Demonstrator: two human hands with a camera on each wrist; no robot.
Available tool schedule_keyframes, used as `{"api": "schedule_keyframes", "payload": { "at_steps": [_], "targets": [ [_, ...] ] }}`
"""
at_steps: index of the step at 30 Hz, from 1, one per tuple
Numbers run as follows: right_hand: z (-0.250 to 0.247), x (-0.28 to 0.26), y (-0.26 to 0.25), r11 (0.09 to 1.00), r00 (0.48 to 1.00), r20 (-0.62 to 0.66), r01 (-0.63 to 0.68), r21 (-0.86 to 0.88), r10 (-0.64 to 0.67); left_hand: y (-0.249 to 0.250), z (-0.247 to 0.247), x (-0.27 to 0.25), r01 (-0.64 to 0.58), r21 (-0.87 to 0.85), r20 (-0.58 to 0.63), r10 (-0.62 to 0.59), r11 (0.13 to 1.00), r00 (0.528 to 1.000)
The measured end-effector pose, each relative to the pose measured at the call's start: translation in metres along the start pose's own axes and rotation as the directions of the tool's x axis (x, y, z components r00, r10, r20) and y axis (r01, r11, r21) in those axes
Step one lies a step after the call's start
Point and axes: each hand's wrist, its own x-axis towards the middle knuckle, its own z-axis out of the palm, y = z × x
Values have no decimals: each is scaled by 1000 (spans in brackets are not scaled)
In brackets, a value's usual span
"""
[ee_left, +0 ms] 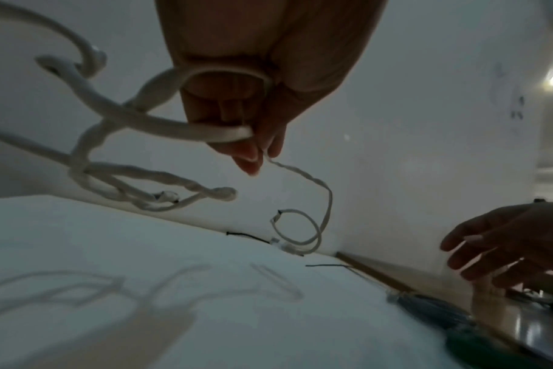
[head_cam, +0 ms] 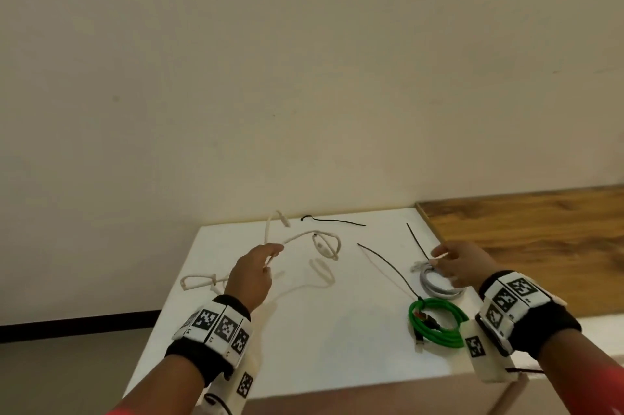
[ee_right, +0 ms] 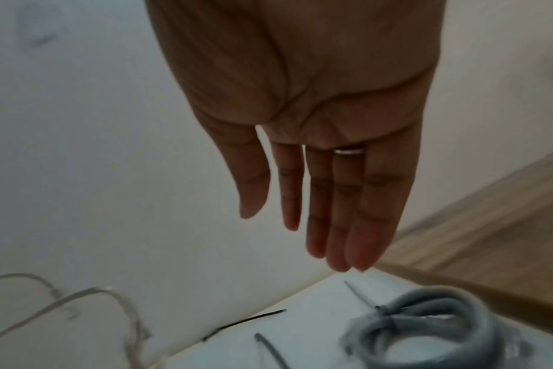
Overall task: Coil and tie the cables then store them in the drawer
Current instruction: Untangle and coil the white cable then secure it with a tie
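The long white braided cable (head_cam: 305, 236) hung loose above the white tabletop (head_cam: 337, 330), uncoiled, its loops trailing up and left. The left hand (head_cam: 251, 276) held it raised, fingers (ee_left: 218, 109) curled round a bend of the cord, thumb and fingertips pinching a thinner stretch. One end loop lay on the surface at left, near the table's edge.

The right hand (ee_right: 303, 129) hovered flat, fingers straight and close together, gripping nothing, a ring (ee_right: 348, 151) on one finger. Just beneath it lay the coiled grey cable (head_cam: 435, 283), a tie already round it. Nearer the front edge sat the coiled green cable (head_cam: 439, 323), also tied.

Loose thin black zip ties (head_cam: 332, 220) lay toward the back edge, near the cream wall (head_cam: 304, 76). A wooden surface (head_cam: 540, 228) adjoined on the right.
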Motion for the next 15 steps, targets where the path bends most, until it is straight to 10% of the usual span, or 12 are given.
{"api": "schedule_keyframes", "payload": {
  "at_steps": [5,9,12,15],
  "targets": [
    [46,-55,-40,972,960,184,183,149,-209,13,-43,-40,-71,-211,37,81,975,996],
    [68,-83,-61,896,922,-111,387,220,-371,20,-70,-76,-139,-193,70,155,971,985],
    [77,-111,-85,822,815,-288,554,136,-502,21,-81,-99,-261,-54,100,265,964,959],
    [86,-140,-115,702,698,-191,710,60,-690,17,-86,-116,-423,109,160,405,899,900]
  ]
}}
